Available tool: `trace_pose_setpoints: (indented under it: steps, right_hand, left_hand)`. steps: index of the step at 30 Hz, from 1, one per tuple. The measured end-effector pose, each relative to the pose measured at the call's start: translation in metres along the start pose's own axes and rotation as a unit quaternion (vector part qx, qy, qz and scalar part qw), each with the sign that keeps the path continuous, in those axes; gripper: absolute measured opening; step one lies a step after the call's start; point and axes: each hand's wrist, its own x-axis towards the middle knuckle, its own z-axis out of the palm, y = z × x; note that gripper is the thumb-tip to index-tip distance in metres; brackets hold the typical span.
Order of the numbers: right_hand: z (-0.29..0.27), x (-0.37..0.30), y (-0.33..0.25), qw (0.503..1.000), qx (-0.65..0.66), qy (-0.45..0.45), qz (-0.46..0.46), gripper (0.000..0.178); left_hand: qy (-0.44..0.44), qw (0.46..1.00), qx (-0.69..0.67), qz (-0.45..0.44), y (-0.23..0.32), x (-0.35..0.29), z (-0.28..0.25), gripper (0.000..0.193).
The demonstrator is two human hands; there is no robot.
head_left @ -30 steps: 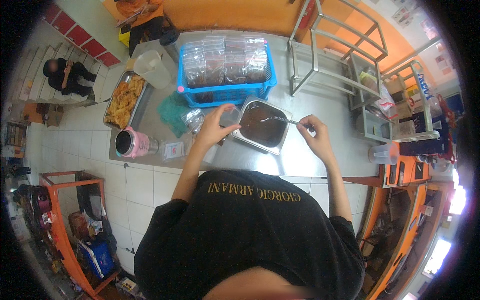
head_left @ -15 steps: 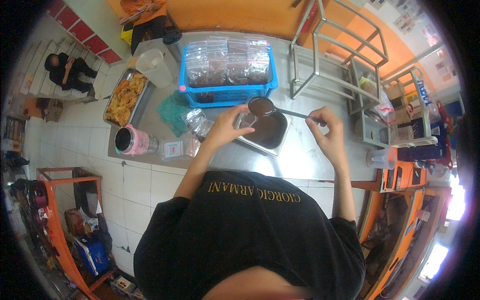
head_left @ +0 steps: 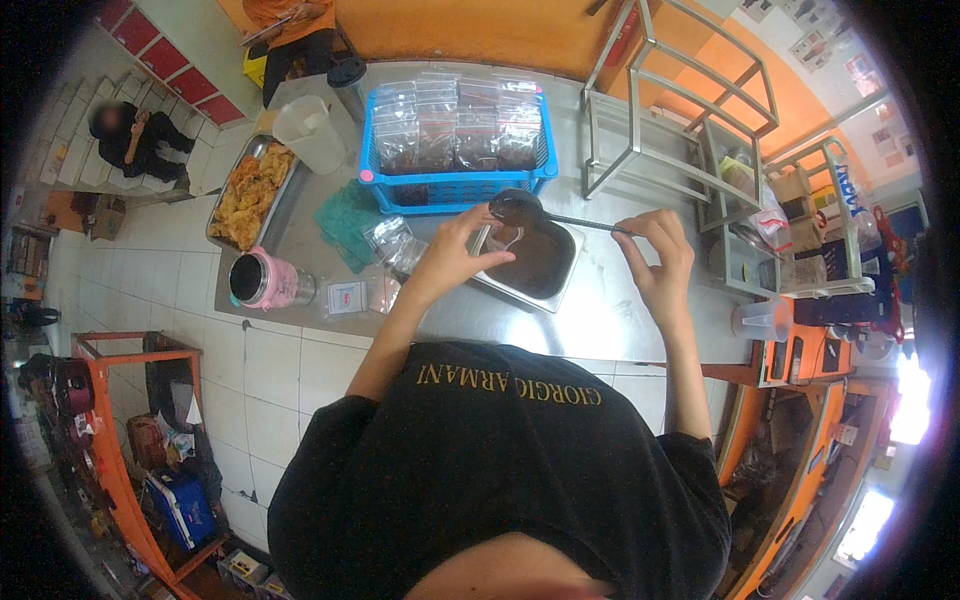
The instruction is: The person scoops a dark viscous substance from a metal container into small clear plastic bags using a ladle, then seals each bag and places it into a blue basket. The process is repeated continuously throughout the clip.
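Observation:
My left hand [head_left: 452, 262] pinches a small clear plastic bag [head_left: 506, 238] at its mouth, above the near-left part of a metal pan [head_left: 562, 292]. Brown sauce [head_left: 540, 262] lies in the pan. Between the fingers of my right hand [head_left: 660, 250] is the thin handle of a black ladle [head_left: 518, 206]. The ladle's bowl is tipped over the bag's mouth, close to my left fingertips. How much the bag holds is hard to make out.
Behind the pan stands a blue basket [head_left: 455, 193] with filled zip bags. A green cloth [head_left: 345, 225], loose plastic bags [head_left: 395, 243], a pink flask [head_left: 270, 280] and a tray of fried food [head_left: 252, 200] lie left. A metal rack [head_left: 640, 140] stands right.
The ladle's bowl has tipped from nearly level, with sauce showing in it, to tilted over the bag. My right hand has turned the handle and shifted slightly; my left stays put.

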Motion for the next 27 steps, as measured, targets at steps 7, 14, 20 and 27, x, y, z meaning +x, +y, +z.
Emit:
trace_pose_setpoints:
  steps: [7,14,20,27]
  right_hand:
    - [0.016,-0.005,0.006,0.992,-0.103,0.010,-0.077,0.017]
    - [0.019,-0.008,0.007,0.987,-0.124,0.034,-0.092,0.015]
    - [0.034,-0.018,0.013,0.994,0.064,-0.028,0.082,0.010]
    - [0.057,-0.052,0.051,0.909,0.222,-0.153,0.317,0.019]
  left_hand:
    - [-0.012,0.997,-0.076,-0.011,0.002,0.006,-0.006,0.069]
    - [-0.014,0.999,-0.034,-0.012,0.004,0.004,-0.010,0.069]
    - [-0.013,0.998,-0.058,0.033,-0.004,0.004,-0.009,0.074]
    - [-0.022,0.997,-0.003,0.073,-0.021,-0.002,-0.010,0.040]
